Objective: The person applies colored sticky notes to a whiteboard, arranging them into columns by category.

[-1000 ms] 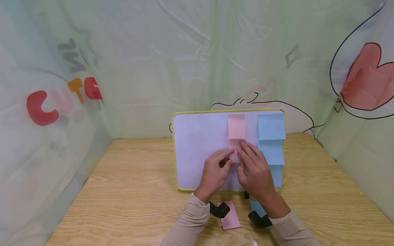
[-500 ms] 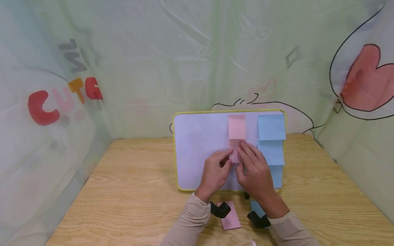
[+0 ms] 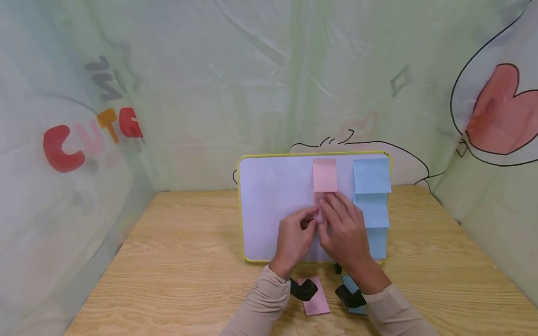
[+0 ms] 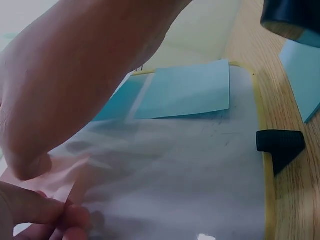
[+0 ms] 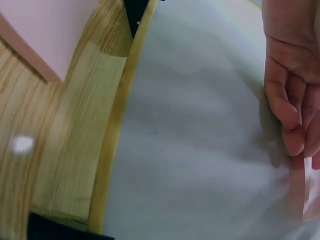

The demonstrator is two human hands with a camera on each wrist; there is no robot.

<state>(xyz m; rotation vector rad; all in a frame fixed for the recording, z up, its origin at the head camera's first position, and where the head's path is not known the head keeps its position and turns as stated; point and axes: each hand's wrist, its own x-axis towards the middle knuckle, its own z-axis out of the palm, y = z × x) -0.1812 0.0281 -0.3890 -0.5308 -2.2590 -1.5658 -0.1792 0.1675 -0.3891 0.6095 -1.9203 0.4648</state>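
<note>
Against left hand [image 3: 294,235], pink note [image 4: 65,174]

Head view forward, down; wrist views close in (whiteboard [image 3: 273,198] shared)

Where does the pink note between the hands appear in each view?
Head: the pink note is right of and below centre, between the left hand and right hand.
Left wrist: pink note, lower left.
Right wrist: pink note, far lower right.
Shared landmark: the yellow whiteboard rim, visible in all three.
</note>
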